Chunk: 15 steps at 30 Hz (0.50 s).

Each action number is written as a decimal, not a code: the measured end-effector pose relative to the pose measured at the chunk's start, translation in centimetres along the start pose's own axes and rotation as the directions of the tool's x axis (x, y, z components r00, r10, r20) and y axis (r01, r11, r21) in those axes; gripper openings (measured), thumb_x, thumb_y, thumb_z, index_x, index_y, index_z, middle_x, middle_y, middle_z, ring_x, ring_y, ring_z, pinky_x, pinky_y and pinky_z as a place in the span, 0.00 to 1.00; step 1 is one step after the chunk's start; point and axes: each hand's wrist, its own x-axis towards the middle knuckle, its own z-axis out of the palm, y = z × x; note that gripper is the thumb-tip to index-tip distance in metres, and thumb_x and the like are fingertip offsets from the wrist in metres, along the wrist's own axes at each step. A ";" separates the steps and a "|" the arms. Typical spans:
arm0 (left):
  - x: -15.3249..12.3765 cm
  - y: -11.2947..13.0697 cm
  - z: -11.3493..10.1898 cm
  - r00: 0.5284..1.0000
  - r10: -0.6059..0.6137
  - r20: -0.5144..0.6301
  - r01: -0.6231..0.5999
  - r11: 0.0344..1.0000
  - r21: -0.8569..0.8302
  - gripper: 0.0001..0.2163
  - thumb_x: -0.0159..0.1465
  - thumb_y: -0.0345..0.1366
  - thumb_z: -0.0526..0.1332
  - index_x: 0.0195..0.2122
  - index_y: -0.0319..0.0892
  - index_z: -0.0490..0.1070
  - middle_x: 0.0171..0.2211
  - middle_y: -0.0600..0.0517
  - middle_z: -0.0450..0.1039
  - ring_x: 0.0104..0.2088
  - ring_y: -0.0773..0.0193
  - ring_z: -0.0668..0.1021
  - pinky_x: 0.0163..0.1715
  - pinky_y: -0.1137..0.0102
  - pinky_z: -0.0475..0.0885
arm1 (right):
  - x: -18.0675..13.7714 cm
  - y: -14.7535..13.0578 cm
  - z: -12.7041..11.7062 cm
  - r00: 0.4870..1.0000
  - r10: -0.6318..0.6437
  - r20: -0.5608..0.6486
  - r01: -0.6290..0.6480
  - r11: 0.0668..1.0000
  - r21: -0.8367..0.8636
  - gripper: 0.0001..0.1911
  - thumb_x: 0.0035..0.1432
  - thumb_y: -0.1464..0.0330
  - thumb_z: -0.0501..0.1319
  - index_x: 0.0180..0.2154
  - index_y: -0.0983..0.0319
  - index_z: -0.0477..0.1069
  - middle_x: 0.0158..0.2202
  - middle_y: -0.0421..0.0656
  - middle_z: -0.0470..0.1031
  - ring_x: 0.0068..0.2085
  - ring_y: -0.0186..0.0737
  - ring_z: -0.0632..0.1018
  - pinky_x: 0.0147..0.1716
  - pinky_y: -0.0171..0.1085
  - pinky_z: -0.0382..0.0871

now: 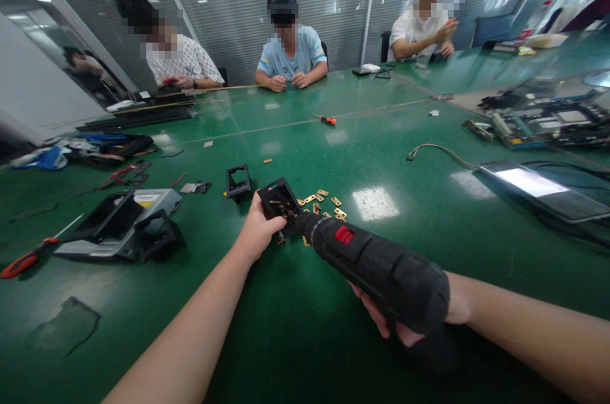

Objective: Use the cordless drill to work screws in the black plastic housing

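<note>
My left hand (260, 229) grips a black plastic frame (274, 191) by its near left side, thumb over the edge. Small brass-coloured pieces show inside the frame. In my right hand (376, 312) is a black cordless drill (376, 264) with a red switch on top. Its chuck end reaches the frame's right side; the drill's tip is hidden there. Several small brass plates (337, 201) with holes lie on the table just beyond the chuck. A second black frame (238, 181) stands a little behind my left hand.
At left, another black frame (159, 235) leans by a grey metal case (119, 226), beside an orange-handled screwdriver (28, 258). Another screwdriver (328, 119) lies mid-table. Circuit boards (548, 118) and a cabled flat device (538, 188) are at right. Several people sit across the green table (295, 137).
</note>
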 end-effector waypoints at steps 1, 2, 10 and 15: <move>0.0 0.0 0.0 1.000 -0.002 -0.003 0.002 1.000 0.000 0.29 0.46 0.30 0.68 0.51 0.45 0.65 0.43 0.54 0.75 0.45 0.56 0.79 0.49 0.62 0.74 | 0.0 -0.1 0.0 1.000 -0.006 0.004 0.006 1.000 0.004 0.31 0.46 0.51 0.79 0.41 0.67 0.76 0.37 0.44 0.78 0.40 0.44 0.81 0.44 0.43 0.76; 0.0 0.1 0.1 1.000 -0.001 -0.006 0.001 1.000 0.002 0.29 0.46 0.30 0.68 0.51 0.45 0.65 0.43 0.54 0.75 0.45 0.56 0.79 0.49 0.62 0.74 | 0.1 -0.1 0.0 1.000 -0.018 0.003 0.018 1.000 0.009 0.31 0.46 0.51 0.79 0.40 0.67 0.76 0.37 0.44 0.79 0.39 0.44 0.81 0.44 0.43 0.76; -0.1 0.6 0.4 1.000 0.015 -0.009 -0.014 1.000 0.016 0.27 0.47 0.31 0.68 0.49 0.46 0.65 0.43 0.53 0.77 0.45 0.55 0.81 0.50 0.59 0.75 | 0.5 -0.1 0.0 0.992 -0.126 -0.019 0.126 0.992 0.028 0.30 0.39 0.56 0.83 0.38 0.66 0.78 0.35 0.43 0.80 0.37 0.43 0.81 0.41 0.41 0.77; 0.0 0.3 0.2 0.999 0.015 -0.032 -0.014 0.999 0.044 0.27 0.46 0.30 0.68 0.49 0.46 0.66 0.41 0.54 0.76 0.44 0.54 0.81 0.49 0.58 0.75 | 0.6 0.1 -0.1 0.994 -0.110 0.020 0.109 0.993 0.046 0.31 0.41 0.57 0.83 0.42 0.66 0.78 0.37 0.44 0.81 0.39 0.43 0.81 0.43 0.42 0.77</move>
